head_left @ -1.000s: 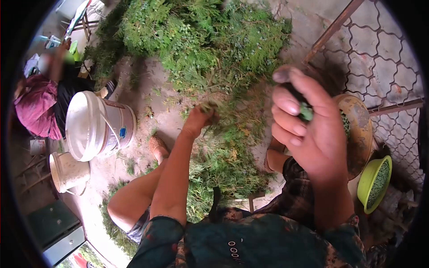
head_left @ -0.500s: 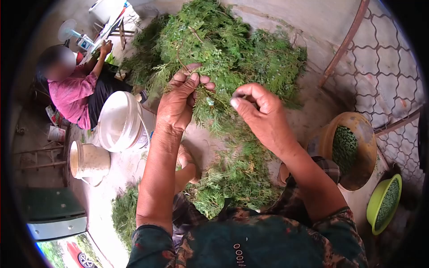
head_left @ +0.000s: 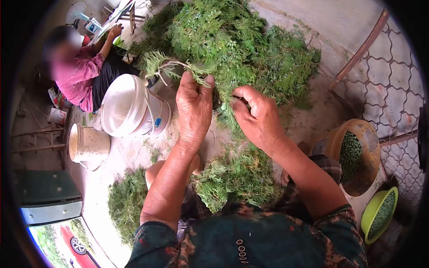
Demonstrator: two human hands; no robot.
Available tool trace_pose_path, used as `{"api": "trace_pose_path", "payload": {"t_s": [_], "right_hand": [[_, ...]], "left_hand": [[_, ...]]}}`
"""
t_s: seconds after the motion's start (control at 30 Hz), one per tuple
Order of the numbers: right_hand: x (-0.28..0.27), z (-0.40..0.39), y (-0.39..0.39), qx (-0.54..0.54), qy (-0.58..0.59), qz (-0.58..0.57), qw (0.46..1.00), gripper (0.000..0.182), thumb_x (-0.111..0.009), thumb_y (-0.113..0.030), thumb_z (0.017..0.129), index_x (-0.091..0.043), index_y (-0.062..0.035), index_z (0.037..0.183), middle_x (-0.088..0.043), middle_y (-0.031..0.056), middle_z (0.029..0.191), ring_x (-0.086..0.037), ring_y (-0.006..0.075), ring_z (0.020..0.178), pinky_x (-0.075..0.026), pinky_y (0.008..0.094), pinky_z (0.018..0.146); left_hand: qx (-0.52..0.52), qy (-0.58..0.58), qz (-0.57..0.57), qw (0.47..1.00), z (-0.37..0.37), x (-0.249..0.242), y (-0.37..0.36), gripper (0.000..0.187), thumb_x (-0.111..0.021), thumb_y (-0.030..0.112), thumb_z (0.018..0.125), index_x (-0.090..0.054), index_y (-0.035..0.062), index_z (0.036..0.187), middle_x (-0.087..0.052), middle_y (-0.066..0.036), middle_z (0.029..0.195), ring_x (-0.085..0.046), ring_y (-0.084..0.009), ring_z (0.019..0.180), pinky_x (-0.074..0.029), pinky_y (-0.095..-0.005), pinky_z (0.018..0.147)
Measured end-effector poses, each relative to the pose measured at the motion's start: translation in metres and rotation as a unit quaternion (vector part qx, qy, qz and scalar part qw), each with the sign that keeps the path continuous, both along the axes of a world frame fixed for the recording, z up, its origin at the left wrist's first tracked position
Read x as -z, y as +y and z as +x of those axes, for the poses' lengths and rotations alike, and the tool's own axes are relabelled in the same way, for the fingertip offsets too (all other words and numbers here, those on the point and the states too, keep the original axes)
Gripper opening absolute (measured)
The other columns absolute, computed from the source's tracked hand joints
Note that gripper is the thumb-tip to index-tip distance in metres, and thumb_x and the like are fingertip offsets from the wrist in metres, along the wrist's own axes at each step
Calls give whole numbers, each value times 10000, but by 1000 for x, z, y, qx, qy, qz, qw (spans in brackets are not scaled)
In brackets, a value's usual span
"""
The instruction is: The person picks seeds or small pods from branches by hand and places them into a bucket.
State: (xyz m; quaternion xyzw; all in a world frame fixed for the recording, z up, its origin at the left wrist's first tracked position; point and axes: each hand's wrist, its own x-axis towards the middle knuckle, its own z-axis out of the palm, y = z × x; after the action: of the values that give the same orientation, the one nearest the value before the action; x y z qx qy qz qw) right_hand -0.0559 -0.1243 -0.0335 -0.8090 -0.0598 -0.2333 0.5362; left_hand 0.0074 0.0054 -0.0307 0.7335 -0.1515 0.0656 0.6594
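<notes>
My left hand (head_left: 194, 105) pinches a green sprig (head_left: 167, 64) between thumb and fingers, its leafy end pointing to the upper left. Just to the right, my right hand (head_left: 259, 117) has thumb and forefinger closed at some green foliage by the sprig's right end; what exactly lies between them is too small to make out. Behind both hands rises a large heap of leafy branches (head_left: 214, 33) dotted with small pale green berries. A smaller pile of cuttings (head_left: 237, 178) lies on the floor below my hands.
At the left are a large white bucket (head_left: 123, 106) and a smaller cream bucket (head_left: 89, 144). A person (head_left: 78, 73) sits at the upper left. On the right, a yellowish bucket (head_left: 370, 154) and a lime-green basin (head_left: 371, 214) hold green berries, near a wire mesh (head_left: 380, 67).
My left hand has turned more upright, and the sprig now sticks out to its upper left. My right hand's fingertips have closed in on the foliage. The whole view has shifted slightly.
</notes>
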Motion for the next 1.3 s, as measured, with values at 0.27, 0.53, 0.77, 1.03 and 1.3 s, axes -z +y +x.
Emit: {"api": "trace_pose_path", "payload": {"t_s": [0.27, 0.53, 0.77, 1.03, 1.3], "right_hand": [[-12, 4, -6, -231, 245, 336, 880, 53, -500, -75, 822, -519, -26, 824, -500, 31, 597, -412, 85, 430, -343, 255, 398], [-12, 6, -12, -278, 218, 606, 713, 138, -537, -223, 827, -516, -87, 826, -533, 21, 648, -350, 35, 387, -273, 201, 334], [7, 5, 21, -116, 8, 84, 990, 222, -649, -98, 780, -529, -14, 948, -609, 90, 746, -547, 113, 576, -458, 267, 534], [-4, 12, 24, -192, 179, 298, 918, 205, -512, -225, 902, -478, -30, 956, -509, 25, 633, -456, 91, 473, -386, 225, 430], [-1, 15, 14, -197, 271, 489, 805, 339, -428, -392, 922, -476, -60, 973, -476, 35, 662, -318, 50, 431, -251, 179, 382]], "left_hand": [[-79, -47, 109, 990, 7, -5, 14, 88, -501, 51, 877, -500, 7, 953, -547, -37, 750, -446, -76, 640, -404, -234, 578], [-102, -27, 78, 991, 17, 0, 27, 165, -533, 146, 883, -530, -13, 926, -548, -8, 772, -434, -55, 677, -376, -214, 604], [-157, -17, 143, 977, 12, -3, 22, 178, -562, 100, 831, -438, -9, 764, -499, -76, 609, -416, -112, 558, -391, -301, 497], [-55, 69, -15, 996, 5, -4, 19, 166, -548, 156, 863, -476, 13, 821, -526, -28, 681, -430, -78, 582, -374, -256, 494], [107, 261, -120, 952, 1, -10, 19, 237, -631, 227, 822, -533, 28, 906, -546, 1, 706, -408, -43, 504, -300, -196, 432]]}}
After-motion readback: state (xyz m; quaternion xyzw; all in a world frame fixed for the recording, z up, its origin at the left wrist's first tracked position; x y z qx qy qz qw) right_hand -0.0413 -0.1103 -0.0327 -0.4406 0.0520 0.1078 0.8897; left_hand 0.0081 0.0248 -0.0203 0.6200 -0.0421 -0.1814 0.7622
